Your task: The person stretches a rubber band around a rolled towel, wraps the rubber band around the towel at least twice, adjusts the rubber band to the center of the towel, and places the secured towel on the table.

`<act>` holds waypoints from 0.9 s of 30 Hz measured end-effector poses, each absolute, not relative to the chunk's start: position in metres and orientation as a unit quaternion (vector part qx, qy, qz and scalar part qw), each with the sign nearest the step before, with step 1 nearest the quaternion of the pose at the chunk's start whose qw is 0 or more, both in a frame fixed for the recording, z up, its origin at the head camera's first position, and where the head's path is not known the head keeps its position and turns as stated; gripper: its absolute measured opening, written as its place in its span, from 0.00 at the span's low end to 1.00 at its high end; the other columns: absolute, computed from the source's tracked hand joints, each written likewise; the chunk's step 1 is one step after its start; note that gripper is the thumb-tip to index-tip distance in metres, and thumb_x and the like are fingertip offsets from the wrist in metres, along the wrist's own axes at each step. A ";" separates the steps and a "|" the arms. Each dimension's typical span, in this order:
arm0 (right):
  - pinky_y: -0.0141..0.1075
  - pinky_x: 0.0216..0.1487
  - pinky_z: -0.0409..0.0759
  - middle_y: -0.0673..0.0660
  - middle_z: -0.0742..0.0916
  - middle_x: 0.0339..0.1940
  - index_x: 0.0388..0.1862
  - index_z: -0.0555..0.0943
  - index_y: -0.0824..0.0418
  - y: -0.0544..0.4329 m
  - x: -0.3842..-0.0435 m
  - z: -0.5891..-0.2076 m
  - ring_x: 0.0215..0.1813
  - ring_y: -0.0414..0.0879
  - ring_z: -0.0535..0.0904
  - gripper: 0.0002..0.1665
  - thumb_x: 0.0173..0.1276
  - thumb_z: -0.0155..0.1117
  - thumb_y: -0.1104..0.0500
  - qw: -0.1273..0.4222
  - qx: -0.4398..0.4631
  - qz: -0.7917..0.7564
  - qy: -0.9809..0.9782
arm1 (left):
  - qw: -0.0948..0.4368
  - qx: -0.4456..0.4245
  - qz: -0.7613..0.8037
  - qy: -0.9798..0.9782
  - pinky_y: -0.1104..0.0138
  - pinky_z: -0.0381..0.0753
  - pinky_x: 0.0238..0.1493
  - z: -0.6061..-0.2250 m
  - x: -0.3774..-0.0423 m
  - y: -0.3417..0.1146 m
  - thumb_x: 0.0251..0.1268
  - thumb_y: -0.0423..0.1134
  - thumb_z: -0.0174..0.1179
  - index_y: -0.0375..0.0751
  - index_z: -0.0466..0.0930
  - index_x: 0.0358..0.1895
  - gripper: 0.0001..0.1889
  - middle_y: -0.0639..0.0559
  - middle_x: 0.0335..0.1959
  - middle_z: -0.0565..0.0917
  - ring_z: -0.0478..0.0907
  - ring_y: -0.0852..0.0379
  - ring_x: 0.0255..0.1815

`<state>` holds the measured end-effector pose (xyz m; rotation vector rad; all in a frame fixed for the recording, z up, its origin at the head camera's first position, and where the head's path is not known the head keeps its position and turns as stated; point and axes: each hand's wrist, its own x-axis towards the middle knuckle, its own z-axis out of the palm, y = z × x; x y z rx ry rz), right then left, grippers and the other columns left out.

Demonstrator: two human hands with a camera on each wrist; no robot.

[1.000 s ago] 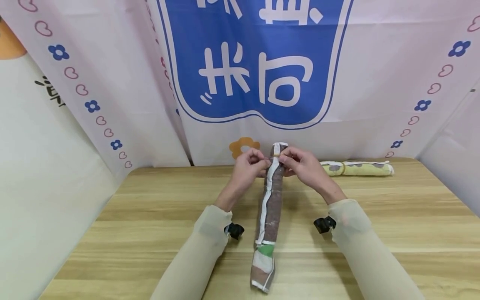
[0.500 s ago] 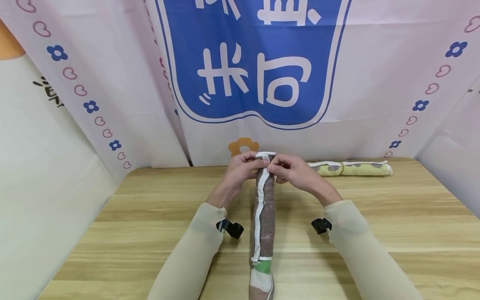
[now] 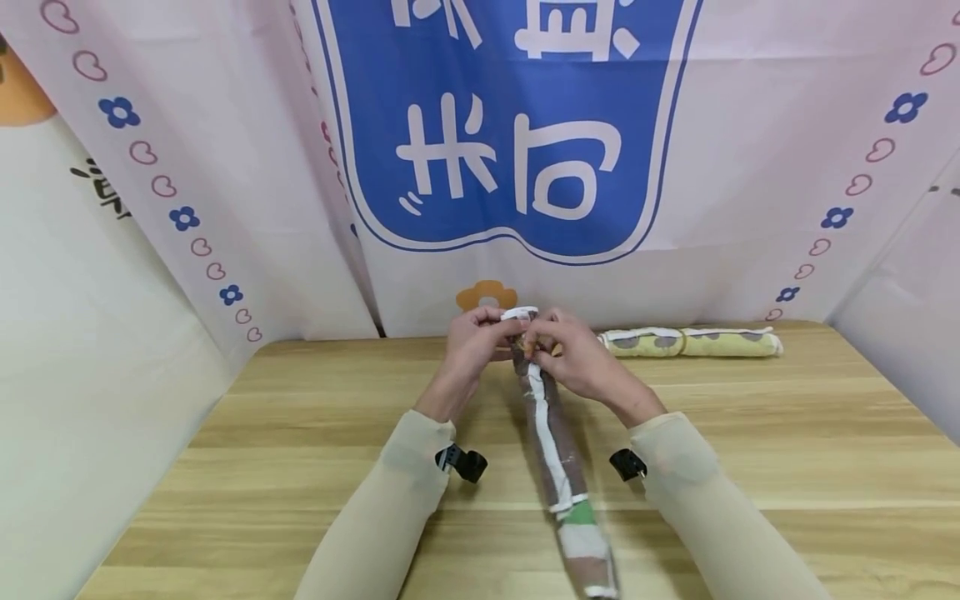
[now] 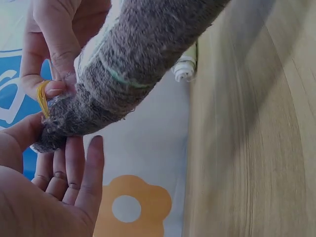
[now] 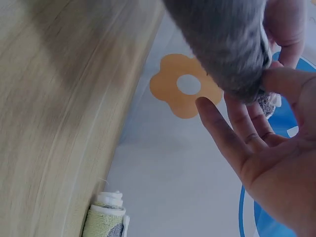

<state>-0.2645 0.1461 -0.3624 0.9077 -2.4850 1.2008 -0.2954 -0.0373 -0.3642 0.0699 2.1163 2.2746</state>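
A rolled brown towel (image 3: 551,442) with a white edge strip and a green, white and brown near end stretches toward me in the head view. Its far end is gripped by my left hand (image 3: 470,346), thumb on top and fingers beneath. Opposite, my right hand (image 3: 573,358) pinches a yellow rubber band (image 4: 42,98) at that same end. The left wrist view shows the band looped at the right hand's fingertips, with the towel squeezed narrow there. Seen from the right wrist, the towel's underside covers part of the fingertips.
A second rolled towel (image 3: 723,343), yellow-green with grey spots and banded in the middle, lies along the back edge of the wooden table (image 3: 300,467). Behind it hangs a printed cloth (image 3: 420,283). Black wrist devices (image 3: 468,463) sit at both sleeves.
The towel's near end has swung right, and its far end has come slightly left and nearer. My right hand has moved left along with it, now pulling at the rubber band.
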 end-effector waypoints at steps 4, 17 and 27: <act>0.50 0.47 0.81 0.56 0.82 0.41 0.35 0.85 0.59 0.145 -0.264 -0.361 0.43 0.52 0.78 0.13 0.69 0.67 0.76 0.132 0.301 0.397 -0.857 | -0.008 0.029 0.736 0.676 0.65 0.88 0.33 -0.364 -0.295 -0.037 0.60 0.35 0.78 0.39 0.83 0.37 0.11 0.48 0.36 0.87 0.83 0.58 0.28; 0.43 0.40 0.81 0.56 0.84 0.43 0.42 0.80 0.57 0.142 -0.255 -0.349 0.43 0.52 0.82 0.16 0.68 0.79 0.54 0.070 0.179 0.412 -0.890 | -0.031 0.078 0.737 0.671 0.63 0.89 0.39 -0.365 -0.294 -0.038 0.65 0.35 0.75 0.37 0.83 0.42 0.10 0.47 0.35 0.85 0.86 0.55 0.30; 0.43 0.44 0.87 0.63 0.84 0.51 0.48 0.80 0.64 0.152 -0.262 -0.355 0.50 0.58 0.86 0.10 0.72 0.72 0.66 0.017 0.159 0.557 -0.815 | 0.073 0.146 0.744 0.648 0.57 0.87 0.53 -0.369 -0.301 -0.045 0.77 0.36 0.65 0.32 0.76 0.62 0.17 0.39 0.55 0.85 0.87 0.52 0.48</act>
